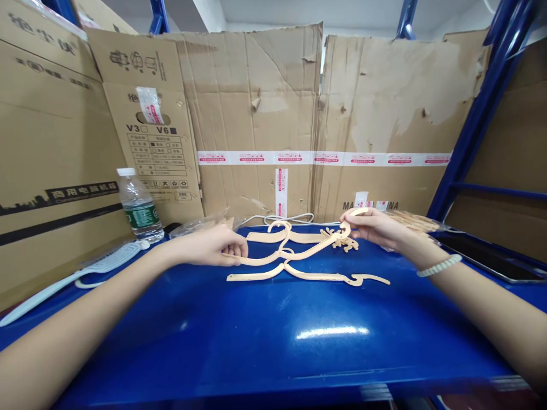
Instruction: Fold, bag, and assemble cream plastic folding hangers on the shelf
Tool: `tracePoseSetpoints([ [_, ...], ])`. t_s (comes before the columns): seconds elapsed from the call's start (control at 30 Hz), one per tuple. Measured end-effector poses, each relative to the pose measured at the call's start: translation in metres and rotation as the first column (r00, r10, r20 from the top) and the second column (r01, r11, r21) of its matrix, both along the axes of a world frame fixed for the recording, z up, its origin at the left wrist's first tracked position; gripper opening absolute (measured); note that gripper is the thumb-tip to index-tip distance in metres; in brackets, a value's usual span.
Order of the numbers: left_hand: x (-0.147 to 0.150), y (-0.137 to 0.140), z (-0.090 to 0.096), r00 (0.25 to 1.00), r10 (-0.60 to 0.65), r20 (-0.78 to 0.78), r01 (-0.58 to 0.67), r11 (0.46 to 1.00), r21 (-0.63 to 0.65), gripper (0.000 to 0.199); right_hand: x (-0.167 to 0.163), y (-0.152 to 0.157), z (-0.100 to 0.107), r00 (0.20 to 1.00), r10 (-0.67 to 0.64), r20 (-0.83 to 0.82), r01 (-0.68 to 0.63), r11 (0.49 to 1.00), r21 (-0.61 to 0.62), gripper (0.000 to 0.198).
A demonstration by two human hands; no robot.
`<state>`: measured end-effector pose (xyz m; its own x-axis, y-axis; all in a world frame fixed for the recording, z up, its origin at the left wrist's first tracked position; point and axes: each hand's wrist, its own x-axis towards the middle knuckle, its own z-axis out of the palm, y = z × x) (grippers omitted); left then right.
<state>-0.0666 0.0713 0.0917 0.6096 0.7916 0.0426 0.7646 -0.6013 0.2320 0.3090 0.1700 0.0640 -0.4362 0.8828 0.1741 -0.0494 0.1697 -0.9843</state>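
Note:
A beige hanger (307, 252) stretches between my two hands, slightly raised on its right side. My left hand (213, 245) pinches the tip of its left arm, fingers curled. At the other end, my right hand (374, 228) grips a small curved beige piece (345, 229) that meets the hanger's right arm; whether the two are joined I cannot tell. Nearer to me lies another beige hanger (256, 276), with a similar hooked piece (359, 279) at its right end. Behind is a third hanger (307, 236), partly covered by the held one. Small beige hooked pieces (348, 245) are heaped beside my right hand.
Left of the blue table (239, 336) stand a water bottle (139, 205) and a pale blue hairbrush (111, 259). Bagged beige pieces (412, 221) and a dark flat device (491, 259) lie at right. Cardboard (256, 125) walls the back; a white cable (294, 216) runs along it.

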Motion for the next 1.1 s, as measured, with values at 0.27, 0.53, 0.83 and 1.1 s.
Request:
tracePoseSetpoints([
  [0.27, 0.01, -0.004, -0.006, 0.993, -0.063, -0.098, 0.066, 0.997, 0.028, 0.014, 0.027, -0.003, 0.017, 0.772, 0.114, 0.626, -0.248, 0.96, 0.132, 0.024],
  [0.53, 0.012, -0.003, -0.017, 0.99, -0.121, -0.066, 0.119, 0.992, -0.043, 0.017, 0.026, -0.016, 0.026, 0.487, 0.069, 0.871, -0.418, 0.894, 0.163, 0.017],
  [0.83, 0.02, -0.003, -0.026, 0.981, -0.101, -0.166, 0.103, 0.995, 0.004, 0.019, 0.023, -0.004, 0.008, 0.26, 0.352, 0.899, -0.513, 0.839, -0.18, 0.022],
  [1.1, 0.021, -0.005, -0.024, 0.977, -0.063, -0.205, 0.09, 0.988, 0.128, 0.007, 0.015, -0.008, 0.008, 0.375, 0.24, 0.896, -0.456, 0.889, -0.047, 0.036],
])
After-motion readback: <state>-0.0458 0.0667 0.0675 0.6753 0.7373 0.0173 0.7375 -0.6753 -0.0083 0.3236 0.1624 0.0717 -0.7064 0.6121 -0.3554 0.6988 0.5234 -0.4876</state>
